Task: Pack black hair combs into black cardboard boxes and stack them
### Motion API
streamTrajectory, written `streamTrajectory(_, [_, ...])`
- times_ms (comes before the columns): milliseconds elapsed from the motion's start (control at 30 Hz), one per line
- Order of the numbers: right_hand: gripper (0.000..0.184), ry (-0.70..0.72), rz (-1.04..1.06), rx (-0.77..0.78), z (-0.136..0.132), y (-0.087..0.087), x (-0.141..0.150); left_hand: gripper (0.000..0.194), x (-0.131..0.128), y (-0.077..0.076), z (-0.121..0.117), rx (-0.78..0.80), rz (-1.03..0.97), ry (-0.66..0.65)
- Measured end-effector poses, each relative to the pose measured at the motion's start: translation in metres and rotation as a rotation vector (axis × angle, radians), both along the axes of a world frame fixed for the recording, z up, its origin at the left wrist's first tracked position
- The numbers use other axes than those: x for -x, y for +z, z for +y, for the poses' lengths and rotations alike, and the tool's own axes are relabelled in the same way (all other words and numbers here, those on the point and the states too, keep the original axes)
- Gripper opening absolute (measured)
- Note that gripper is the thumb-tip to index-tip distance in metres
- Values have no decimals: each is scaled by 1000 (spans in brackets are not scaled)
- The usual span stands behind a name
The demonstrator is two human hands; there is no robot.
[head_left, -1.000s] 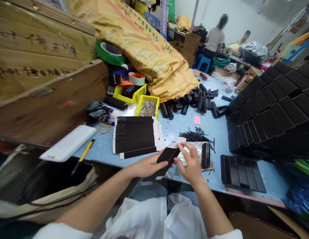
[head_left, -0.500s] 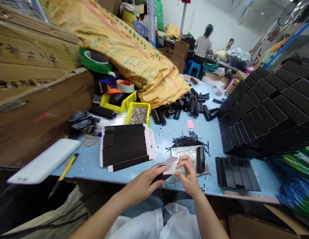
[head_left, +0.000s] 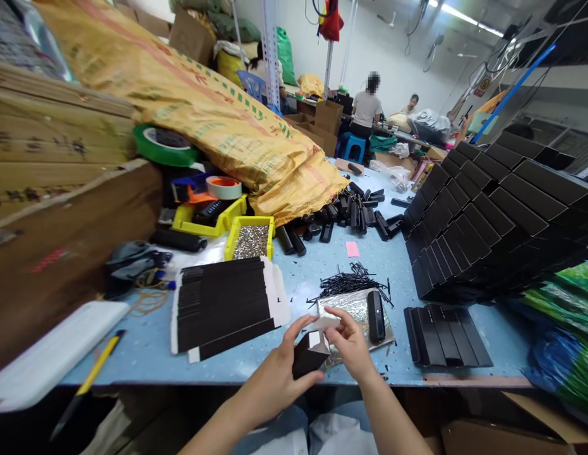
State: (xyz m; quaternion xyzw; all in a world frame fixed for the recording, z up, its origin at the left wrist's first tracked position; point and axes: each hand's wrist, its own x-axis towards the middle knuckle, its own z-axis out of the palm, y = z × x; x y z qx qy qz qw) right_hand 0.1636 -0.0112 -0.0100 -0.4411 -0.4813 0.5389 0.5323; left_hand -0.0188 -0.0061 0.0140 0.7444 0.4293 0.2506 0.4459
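Note:
A small black cardboard box [head_left: 309,361] with a white inside is held up over the table's front edge. My left hand [head_left: 279,366] wraps round its body, thumb below and fingers on the far side. My right hand [head_left: 348,341] pinches the white end flap [head_left: 328,323] between thumb and fingers. Behind my right hand lies a silvery plastic packet [head_left: 343,304] with a black handheld device [head_left: 376,316] on it. Past that is a heap of thin black sticks [head_left: 353,281]. To the left is a stack of flat black cartons [head_left: 222,303].
Folded black boxes [head_left: 448,335] lie at the right, below a tall stack of black boxes [head_left: 474,215]. A yellow bin [head_left: 249,239] of small metal parts and a yellow sack [head_left: 275,164] stand behind. A yellow-black cutter [head_left: 92,373] overhangs the front-left edge. People sit farther back.
The box in my left hand has opened from a flatter shape into a squared tube, its open end showing. My right hand still holds the flap. The camera view has shifted.

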Motion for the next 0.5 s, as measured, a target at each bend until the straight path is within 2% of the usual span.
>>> streamTrajectory(67, [37,-6,74,51,2,-4,-2,56,3,5,0,-44,-46,-73])
streamTrajectory(133, [36,3,91,25,3,-6,-1,31,3,10,1,-32,-48,-151])
streamTrajectory(167, [37,0,81,3,2,-5,1,29,1,11,1,-10,-34,-171])
streamTrajectory(233, [39,24,4,-76,0,0,3,47,-5,11,1,29,-29,-145])
streamTrajectory(300, [43,78,-122,-207,-2,8,4,80,-14,8,2,38,-86,-35])
streamTrajectory(367, [43,117,-238,-317,-3,15,4,102,-22,4,3,73,-151,67])
streamTrajectory(433, [36,108,-273,-314,-3,20,4,113,-27,3,5,144,-170,92])
streamTrajectory(500, [30,62,-267,-263,-3,21,4,115,-27,4,6,191,-158,69])
